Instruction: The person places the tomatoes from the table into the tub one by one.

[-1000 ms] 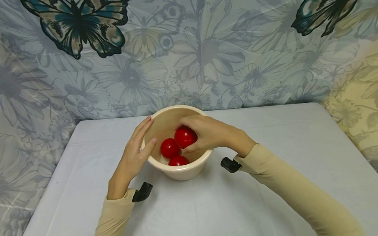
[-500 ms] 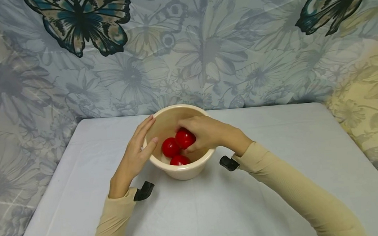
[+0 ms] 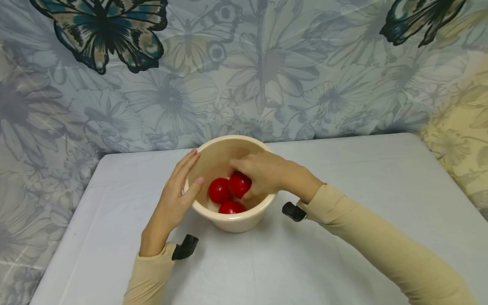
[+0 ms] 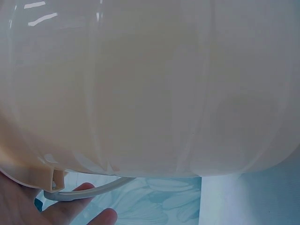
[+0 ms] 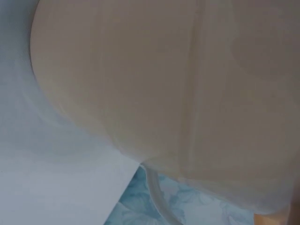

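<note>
A cream plastic bucket (image 3: pixel 236 224) stands on the table, its mouth facing me. Inside it my right hand (image 3: pixel 266 172) grips a glossy red ball (image 3: pixel 240 184), thumb on the near side and fingers on the far side. Left of that lies a second red ball (image 3: pixel 219 191), and a third red ball (image 3: pixel 232 207) is partly hidden by the near rim. My left hand (image 3: pixel 173 199) rests with fairly straight fingers at the bucket's left rim, thumb over the edge. In the left wrist view its fingers (image 4: pixel 104 217) show beside the bucket's thin handle (image 4: pixel 93 191).
The bucket stands near the back edge of the table, which has a white cloth (image 3: pixel 343 267). Behind hangs a floral curtain (image 3: pixel 273 76) with butterflies. Both sleeves carry small black cameras, the left camera (image 3: pixel 185 247) and the right camera (image 3: pixel 293 211). Bucket wall fills most of both wrist views.
My right hand has sunk slightly deeper into the bucket, lowering the ball it grips beside the others. The left hand keeps its place at the rim.
</note>
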Demonstrator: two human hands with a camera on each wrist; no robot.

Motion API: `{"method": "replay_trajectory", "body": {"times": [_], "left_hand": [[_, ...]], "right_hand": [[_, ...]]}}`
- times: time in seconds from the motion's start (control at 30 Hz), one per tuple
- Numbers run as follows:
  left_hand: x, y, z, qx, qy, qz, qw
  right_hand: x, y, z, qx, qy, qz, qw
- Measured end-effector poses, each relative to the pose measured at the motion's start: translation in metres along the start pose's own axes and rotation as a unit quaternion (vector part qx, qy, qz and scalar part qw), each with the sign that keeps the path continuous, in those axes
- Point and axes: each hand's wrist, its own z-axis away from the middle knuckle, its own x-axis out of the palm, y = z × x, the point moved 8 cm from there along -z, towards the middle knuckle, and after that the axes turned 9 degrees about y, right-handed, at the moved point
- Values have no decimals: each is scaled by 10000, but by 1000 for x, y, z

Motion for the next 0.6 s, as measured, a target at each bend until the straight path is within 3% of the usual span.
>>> {"method": "replay_trajectory", "body": {"times": [0.33,0.6], "left_hand": [[0,0,0,-37,7,5,10000],[0,-1,0,-42,-6,-28,10000]], "right_hand": [[0,-1,1,148,-64,123,9998],[-3,-3,0,-37,170,-209,9996]]}}
